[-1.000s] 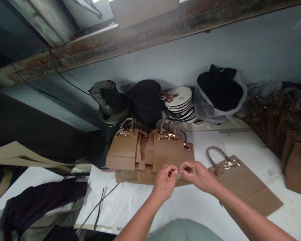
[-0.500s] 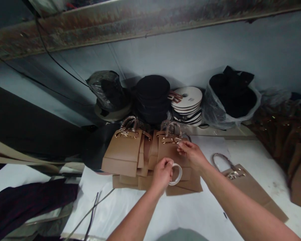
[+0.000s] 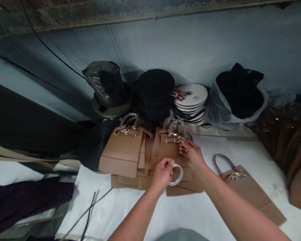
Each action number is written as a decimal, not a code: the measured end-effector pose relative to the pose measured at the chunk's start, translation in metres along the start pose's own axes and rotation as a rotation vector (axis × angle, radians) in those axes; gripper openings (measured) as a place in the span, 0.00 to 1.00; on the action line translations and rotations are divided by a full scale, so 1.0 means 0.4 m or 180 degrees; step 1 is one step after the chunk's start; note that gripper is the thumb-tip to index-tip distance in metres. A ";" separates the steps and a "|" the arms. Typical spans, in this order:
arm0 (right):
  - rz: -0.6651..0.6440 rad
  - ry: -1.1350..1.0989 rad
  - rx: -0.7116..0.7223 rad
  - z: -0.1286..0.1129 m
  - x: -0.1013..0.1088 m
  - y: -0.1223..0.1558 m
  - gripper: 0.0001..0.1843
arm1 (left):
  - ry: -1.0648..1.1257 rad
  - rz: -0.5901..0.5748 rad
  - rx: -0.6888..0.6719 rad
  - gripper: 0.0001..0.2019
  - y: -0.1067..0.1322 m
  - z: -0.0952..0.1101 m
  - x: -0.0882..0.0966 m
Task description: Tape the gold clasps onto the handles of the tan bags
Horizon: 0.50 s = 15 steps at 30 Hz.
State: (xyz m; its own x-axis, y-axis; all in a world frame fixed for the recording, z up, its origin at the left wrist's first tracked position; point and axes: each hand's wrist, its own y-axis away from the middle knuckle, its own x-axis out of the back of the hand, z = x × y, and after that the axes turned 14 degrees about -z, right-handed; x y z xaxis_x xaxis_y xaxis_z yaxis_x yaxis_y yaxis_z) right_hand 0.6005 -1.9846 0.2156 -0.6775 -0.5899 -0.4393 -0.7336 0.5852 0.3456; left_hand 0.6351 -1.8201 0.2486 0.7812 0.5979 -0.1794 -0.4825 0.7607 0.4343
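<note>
My left hand [image 3: 162, 173] is closed on the edge of a white tape roll [image 3: 181, 175], which hangs to the right of the fingers. With thumb and fingers pinched, my right hand [image 3: 192, 153] is at the gold-coloured clasp [image 3: 177, 139] on a tan bag piece [image 3: 168, 151]; whatever lies between the fingertips is too small to make out. Plastic wraps that piece's curved handle. Beside it on the left, another tan bag piece [image 3: 125, 149] with a wrapped handle lies on a stack of similar pieces.
A single tan bag piece [image 3: 256, 192] lies on the white table [image 3: 215, 214] to the right. Behind stand black rolls [image 3: 156, 83], white reels [image 3: 195, 93] and a plastic sack of black material [image 3: 237, 97]. More brown pieces [image 3: 278, 137] stand far right; dark cloth [image 3: 30, 201] lies left.
The view has tilted down slightly and shifted. My right hand stays at the clasp, its fingers slightly moved, and my left hand keeps hold of the tape roll.
</note>
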 end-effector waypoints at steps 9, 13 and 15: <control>0.0116 0.0390 -0.0007 0.004 -0.011 0.004 0.23 | 0.0040 -0.0016 -0.0051 0.14 -0.002 -0.007 0.005; 0.0193 0.0534 -0.0058 0.005 -0.013 -0.002 0.21 | 0.0075 -0.0043 -0.0050 0.15 -0.002 -0.010 0.007; 0.0246 0.0601 -0.0082 0.001 -0.017 -0.001 0.21 | 0.0078 -0.0048 -0.0057 0.14 -0.003 -0.013 0.009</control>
State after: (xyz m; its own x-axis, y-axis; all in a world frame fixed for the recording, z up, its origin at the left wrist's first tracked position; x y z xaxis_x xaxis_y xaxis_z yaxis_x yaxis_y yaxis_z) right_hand 0.6055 -1.9806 0.2181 -0.7280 -0.6391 -0.2482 -0.6785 0.6197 0.3945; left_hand 0.6364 -1.8175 0.2427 0.7785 0.5923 -0.2075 -0.4779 0.7738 0.4157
